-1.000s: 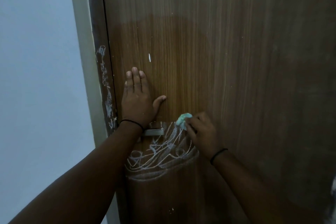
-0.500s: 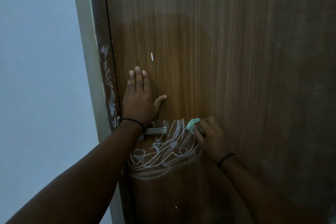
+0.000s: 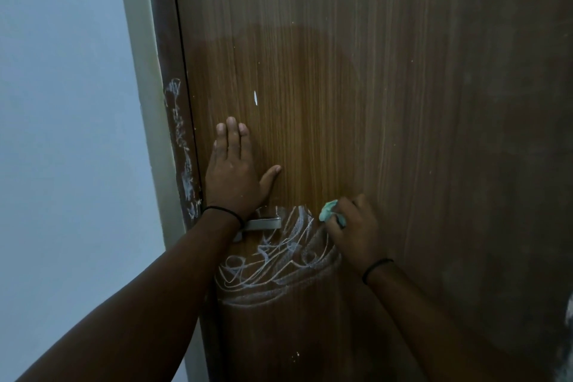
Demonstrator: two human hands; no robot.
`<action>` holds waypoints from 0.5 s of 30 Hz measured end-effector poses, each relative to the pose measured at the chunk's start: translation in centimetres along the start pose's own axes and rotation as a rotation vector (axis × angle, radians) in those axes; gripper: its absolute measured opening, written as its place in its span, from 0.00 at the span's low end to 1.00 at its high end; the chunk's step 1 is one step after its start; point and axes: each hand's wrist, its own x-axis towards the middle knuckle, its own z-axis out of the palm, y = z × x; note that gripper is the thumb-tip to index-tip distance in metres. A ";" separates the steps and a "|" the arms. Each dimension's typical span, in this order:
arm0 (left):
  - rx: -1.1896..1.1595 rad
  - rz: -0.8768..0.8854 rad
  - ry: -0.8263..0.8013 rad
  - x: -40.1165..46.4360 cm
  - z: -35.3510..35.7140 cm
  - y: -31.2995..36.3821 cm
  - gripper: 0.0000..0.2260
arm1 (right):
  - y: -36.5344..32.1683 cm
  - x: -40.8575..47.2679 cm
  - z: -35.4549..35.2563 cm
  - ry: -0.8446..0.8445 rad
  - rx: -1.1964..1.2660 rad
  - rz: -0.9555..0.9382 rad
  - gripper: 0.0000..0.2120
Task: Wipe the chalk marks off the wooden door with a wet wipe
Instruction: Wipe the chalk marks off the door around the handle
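Observation:
A brown wooden door fills most of the view. White chalk scribbles cover a patch below the handle. My right hand is closed around a crumpled pale green wet wipe and presses it on the door at the upper right edge of the scribbles. My left hand lies flat on the door above the handle, fingers pointing up, holding nothing.
A metal lever handle sticks out just below my left wrist. The dark door frame at the left carries more chalk smears. A pale wall lies left of the frame. A small white fleck marks the door above my left hand.
My right hand with the wipe has slid a little to the right and down along the top edge of the scribbles. The left hand has stayed flat in place.

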 end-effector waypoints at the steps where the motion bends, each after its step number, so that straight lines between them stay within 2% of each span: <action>1: -0.004 -0.004 0.003 0.0 0.1 0.0 0.43 | 0.1 0.3 -0.4 0.037 0.008 0.049 0.05; 3: -0.013 -0.009 0.008 -0.1 0.2 0.1 0.42 | -0.6 1.5 -0.7 0.115 0.022 0.068 0.05; 5: -0.025 -0.011 0.020 -0.1 0.3 0.2 0.42 | -1.8 2.2 -0.4 0.155 0.028 -0.008 0.05; 9: -0.013 -0.010 0.016 -0.2 0.3 0.0 0.42 | -2.1 0.5 0.3 0.007 0.003 -0.238 0.02; 12: -0.005 0.001 0.015 -0.3 0.3 -0.2 0.42 | -0.7 -1.2 -0.1 -0.057 -0.007 -0.139 0.05; 15: -0.007 0.002 0.025 -0.4 0.5 -0.1 0.41 | -0.2 -0.2 -1.1 0.002 0.006 0.047 0.04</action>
